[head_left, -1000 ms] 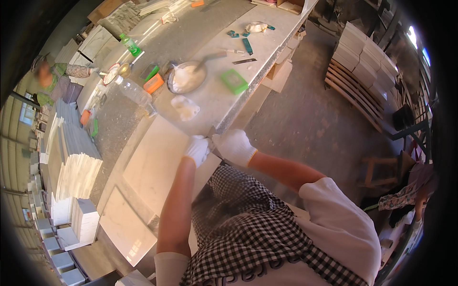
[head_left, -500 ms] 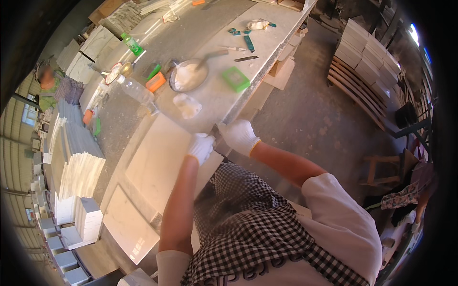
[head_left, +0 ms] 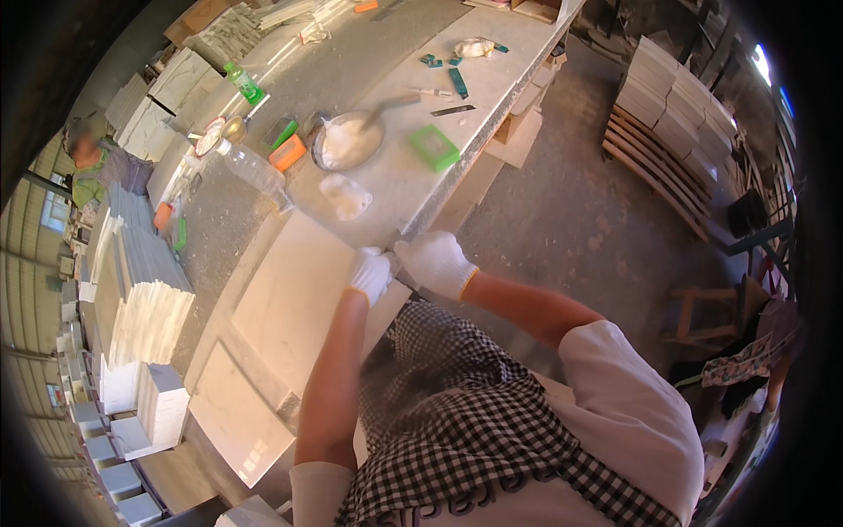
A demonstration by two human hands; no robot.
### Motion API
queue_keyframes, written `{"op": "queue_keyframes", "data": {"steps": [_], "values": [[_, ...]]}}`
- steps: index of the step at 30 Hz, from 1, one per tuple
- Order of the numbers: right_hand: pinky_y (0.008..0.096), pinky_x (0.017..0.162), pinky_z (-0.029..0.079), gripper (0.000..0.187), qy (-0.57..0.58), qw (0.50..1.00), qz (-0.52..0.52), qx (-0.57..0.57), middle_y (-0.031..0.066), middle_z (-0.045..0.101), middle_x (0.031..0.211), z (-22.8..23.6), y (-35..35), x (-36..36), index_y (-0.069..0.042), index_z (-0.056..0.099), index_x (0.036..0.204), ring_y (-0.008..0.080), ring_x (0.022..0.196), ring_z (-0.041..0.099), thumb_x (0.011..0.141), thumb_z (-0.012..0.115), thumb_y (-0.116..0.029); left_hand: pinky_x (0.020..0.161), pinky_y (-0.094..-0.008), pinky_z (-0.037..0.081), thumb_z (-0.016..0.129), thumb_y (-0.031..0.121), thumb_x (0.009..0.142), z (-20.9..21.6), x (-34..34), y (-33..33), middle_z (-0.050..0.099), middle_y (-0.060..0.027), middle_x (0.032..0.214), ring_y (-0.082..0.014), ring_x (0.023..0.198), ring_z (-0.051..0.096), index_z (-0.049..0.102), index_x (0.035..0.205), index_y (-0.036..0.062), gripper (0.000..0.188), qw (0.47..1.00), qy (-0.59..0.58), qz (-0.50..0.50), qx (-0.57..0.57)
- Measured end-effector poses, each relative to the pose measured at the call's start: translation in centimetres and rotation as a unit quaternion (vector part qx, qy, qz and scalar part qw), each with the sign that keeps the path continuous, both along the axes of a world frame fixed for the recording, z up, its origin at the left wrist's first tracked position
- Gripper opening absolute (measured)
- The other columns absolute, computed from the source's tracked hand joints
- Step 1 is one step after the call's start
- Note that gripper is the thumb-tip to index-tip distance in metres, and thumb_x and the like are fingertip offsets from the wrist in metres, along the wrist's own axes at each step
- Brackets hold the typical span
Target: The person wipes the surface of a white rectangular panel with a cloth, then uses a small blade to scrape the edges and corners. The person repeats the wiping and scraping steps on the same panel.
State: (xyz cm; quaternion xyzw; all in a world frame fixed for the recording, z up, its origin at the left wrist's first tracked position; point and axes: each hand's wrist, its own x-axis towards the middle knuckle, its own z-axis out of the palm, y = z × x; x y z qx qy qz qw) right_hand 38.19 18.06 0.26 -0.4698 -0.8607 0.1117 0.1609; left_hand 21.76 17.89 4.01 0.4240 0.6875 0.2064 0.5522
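My left hand [head_left: 372, 273], in a white knit glove, is closed in a pinch at the right edge of a pale marble-like slab [head_left: 294, 272] on the bench. My right hand [head_left: 437, 262], gloved the same way, is closed close beside it, just off the bench edge. A small grey thing shows between the two hands, too hidden to name. Beyond the hands lie a blob of white paste [head_left: 344, 196] and a round pan of creamy paste [head_left: 349, 142] with a putty knife [head_left: 399, 103] resting in it.
A green open box [head_left: 435, 147], an orange box [head_left: 287, 153] and a clear plastic bottle [head_left: 252, 167] stand on the bench. Another slab [head_left: 237, 413] lies nearer left. Stacked tiles [head_left: 151, 316] rise at left; a loaded wooden pallet [head_left: 659, 167] stands at right. A person [head_left: 92, 162] is at far left.
My right hand has shifted slightly down, its fingertips a little closer to my left hand. My left hand has barely moved.
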Motion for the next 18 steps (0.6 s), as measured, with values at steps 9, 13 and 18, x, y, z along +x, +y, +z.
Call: {"op": "queue_keyframes", "data": {"steps": [9, 13, 18], "values": [[0.0463, 0.056, 0.053, 0.017, 0.029, 0.999, -0.041, -0.004, 0.0127, 0.07, 0.075, 0.8, -0.5, 0.4, -0.008, 0.065, 0.097, 0.0333, 0.068, 0.071, 0.094, 0.054, -0.021, 0.036, -0.0314, 0.027, 0.063, 0.024, 0.09, 0.3, -0.2, 0.0, 0.049, -0.0025, 0.057, -0.013, 0.039, 0.039, 0.06, 0.079, 0.0045, 0.023, 1.0, -0.001, -0.01, -0.011], [0.0451, 0.057, 0.054, 0.014, 0.0, 0.999, -0.006, 0.04, 0.0127, 0.069, 0.074, -0.2, -1.4, -0.1, -0.008, 0.063, 0.092, 0.032, 0.07, 0.071, 0.092, 0.057, -0.02, 0.036, -0.0313, 0.026, 0.062, 0.023, 0.091, 0.4, -0.3, 0.0, 0.049, -0.0023, 0.057, -0.0125, 0.039, 0.039, 0.06, 0.079, 0.0049, 0.022, 0.999, -0.004, 0.011, -0.035], [0.0447, 0.057, 0.054, 0.012, -0.008, 0.995, -0.084, 0.048, 0.0122, 0.068, 0.072, -0.8, -0.3, 0.2, -0.009, 0.062, 0.088, 0.0313, 0.068, 0.071, 0.089, 0.06, -0.02, 0.036, -0.0317, 0.026, 0.062, 0.022, 0.09, 1.0, -0.9, 0.2, 0.048, -0.0017, 0.057, -0.0123, 0.039, 0.039, 0.06, 0.08, 0.0049, 0.02, 0.998, -0.025, -0.018, -0.052]]}}
